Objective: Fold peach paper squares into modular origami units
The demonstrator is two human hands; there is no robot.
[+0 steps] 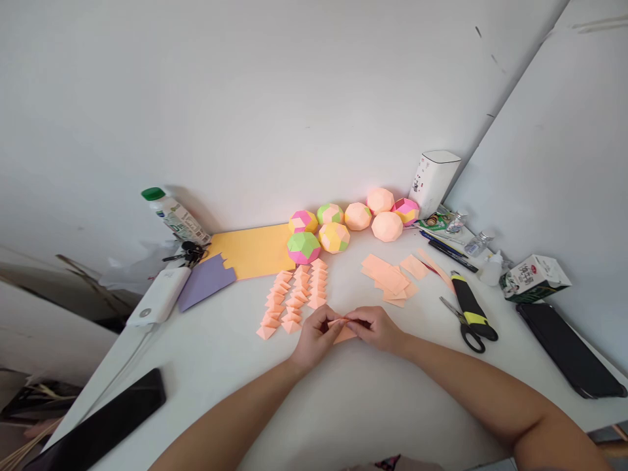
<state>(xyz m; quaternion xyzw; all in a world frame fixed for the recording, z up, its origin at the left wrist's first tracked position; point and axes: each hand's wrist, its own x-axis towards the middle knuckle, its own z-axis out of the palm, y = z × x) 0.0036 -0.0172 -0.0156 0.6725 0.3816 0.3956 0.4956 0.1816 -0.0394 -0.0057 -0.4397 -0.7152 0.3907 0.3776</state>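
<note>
Near the middle of the white table, my left hand (316,337) and my right hand (377,328) pinch one small peach paper piece (346,333) between thumbs and fingertips. Both hands are closed on it, and the fingers hide part of its folds. Just beyond my left hand lie rows of folded peach paper units (294,302), laid overlapping in three lines. Flat peach paper strips (387,275) are piled loosely beyond my right hand. Farther back, several faceted paper balls (334,237) in peach, yellow, green and pink stand grouped by the wall.
Scissors (464,324) and a black-yellow utility knife (471,307) lie to the right, near pens (451,255) and a dark phone (569,350). Yellow card (255,252), purple card (209,284), a bottle (176,216), a power bank (159,297) and another black phone (105,425) are left.
</note>
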